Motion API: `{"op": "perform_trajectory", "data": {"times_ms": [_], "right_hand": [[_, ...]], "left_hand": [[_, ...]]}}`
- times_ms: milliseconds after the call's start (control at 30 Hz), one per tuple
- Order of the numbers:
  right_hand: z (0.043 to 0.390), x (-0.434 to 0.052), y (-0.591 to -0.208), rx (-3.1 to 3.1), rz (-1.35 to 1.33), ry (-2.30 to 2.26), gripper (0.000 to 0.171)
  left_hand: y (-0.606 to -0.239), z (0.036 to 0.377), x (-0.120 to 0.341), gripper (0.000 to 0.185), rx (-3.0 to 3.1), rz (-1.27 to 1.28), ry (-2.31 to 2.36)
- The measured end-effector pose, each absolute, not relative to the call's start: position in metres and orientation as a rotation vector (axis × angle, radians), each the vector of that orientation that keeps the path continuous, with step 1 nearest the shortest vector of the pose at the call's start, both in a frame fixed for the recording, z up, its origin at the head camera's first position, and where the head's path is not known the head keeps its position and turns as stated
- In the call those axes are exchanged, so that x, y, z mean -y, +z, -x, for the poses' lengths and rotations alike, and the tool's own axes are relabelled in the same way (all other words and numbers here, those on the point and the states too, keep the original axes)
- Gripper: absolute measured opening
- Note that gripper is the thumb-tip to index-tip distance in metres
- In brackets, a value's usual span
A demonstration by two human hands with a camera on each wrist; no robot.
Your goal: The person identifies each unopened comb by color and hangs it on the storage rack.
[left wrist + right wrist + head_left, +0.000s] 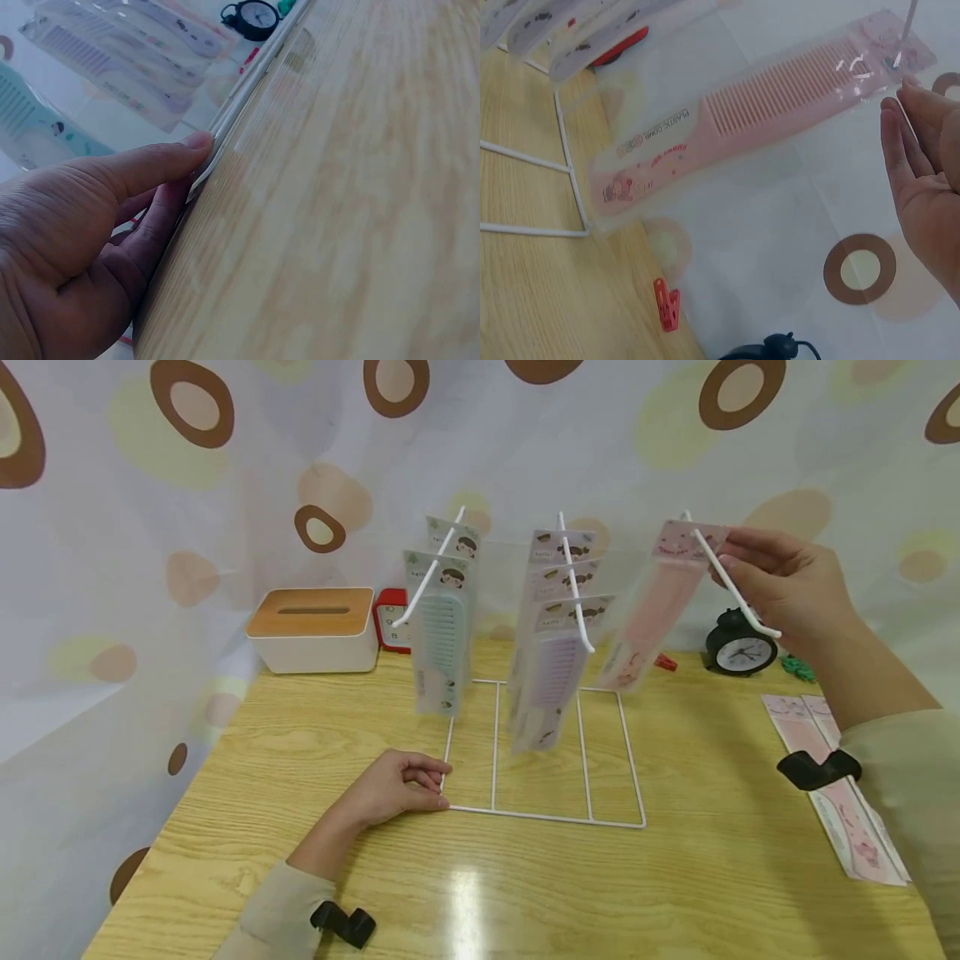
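the right hand (780,581) has the packaged pink plastic comb (651,610) threaded on the rightmost hook of the white wire display rack (540,814), fingertips touching the card top. whether they actually pinch it, i cannot tell. the left hand (397,789) pinches the rack's base corner, steadying it. judging by this, next comes sliding the pack back and letting go gently.

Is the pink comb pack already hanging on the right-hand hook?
Yes, the pink comb pack hangs from the right hook, with the right hand at its top.
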State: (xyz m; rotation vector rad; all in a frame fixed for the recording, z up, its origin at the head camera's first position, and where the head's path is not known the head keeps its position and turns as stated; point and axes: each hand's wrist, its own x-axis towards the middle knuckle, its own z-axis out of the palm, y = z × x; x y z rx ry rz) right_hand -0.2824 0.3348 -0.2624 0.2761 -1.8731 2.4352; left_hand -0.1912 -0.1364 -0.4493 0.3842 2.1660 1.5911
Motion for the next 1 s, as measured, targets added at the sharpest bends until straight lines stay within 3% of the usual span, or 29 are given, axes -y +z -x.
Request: {"op": "perform_trajectory", "data": {"times_ms": [300,800,900,1000], "right_hand": [[0.278,-0.394,-0.305,2.417,-0.233,1.956,0.046],[0.26,-0.486,-0.407,2.879,-0.193,1.167,0.042],[0.257,-0.498,-0.42,2.954,-0.204,0.995,0.048],[0.256,-0.505,-0.428,3.053,-0.187,0.814,0.064]], "left_hand": [[-0.451,0.193,0.138,0.048,-2.172,-0.384,1.59],[-0.452,0.194,0.138,0.047,-2.186,-0.378,1.583],[-0.452,0.194,0.137,0.047,-2.185,-0.378,1.578],[-0.452,0.194,0.137,0.047,-2.187,-0.373,1.568]]}}
